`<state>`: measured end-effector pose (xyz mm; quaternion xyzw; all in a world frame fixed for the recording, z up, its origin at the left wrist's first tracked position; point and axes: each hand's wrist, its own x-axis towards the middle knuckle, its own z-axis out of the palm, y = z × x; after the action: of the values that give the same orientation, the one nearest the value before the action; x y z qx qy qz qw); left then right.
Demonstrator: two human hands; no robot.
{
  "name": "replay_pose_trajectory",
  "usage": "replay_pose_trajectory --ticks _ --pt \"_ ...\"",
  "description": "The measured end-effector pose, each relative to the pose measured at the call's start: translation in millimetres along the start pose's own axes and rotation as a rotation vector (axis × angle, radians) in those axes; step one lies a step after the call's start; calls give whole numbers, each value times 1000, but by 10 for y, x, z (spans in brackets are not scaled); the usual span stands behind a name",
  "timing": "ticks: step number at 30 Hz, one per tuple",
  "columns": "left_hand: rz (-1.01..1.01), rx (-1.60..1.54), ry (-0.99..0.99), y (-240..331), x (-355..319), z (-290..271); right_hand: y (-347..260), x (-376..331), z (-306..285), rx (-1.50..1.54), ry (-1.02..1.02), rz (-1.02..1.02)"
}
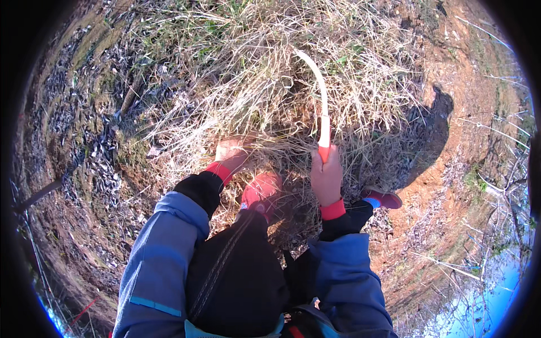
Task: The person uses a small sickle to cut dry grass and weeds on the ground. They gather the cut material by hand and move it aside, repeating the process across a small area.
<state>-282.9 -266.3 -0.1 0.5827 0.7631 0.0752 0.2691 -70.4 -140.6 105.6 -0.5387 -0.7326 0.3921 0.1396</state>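
A sickle with a curved pale blade and an orange-red handle is gripped in my right hand. Its blade rises from my fist and bends left at the tip, among dry straw-coloured grass. My left hand is at the base of the grass, left of the sickle, with stalks running across and over its fingers. The fingers appear closed round a bunch of these stalks, though the grass partly hides them.
My red shoes stand on the ground just below the grass. Dark leaf litter covers the slope at left. Bare reddish soil lies at right, with thin branches near the right rim. My shadow falls right of the grass.
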Motion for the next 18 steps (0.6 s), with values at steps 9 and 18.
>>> replay_pose_trajectory --ticks 9,18 --pt "51 85 263 295 280 -465 128 -38 380 -185 -135 207" --pt "-131 123 48 291 1227 -626 -1 34 380 -149 -128 160"
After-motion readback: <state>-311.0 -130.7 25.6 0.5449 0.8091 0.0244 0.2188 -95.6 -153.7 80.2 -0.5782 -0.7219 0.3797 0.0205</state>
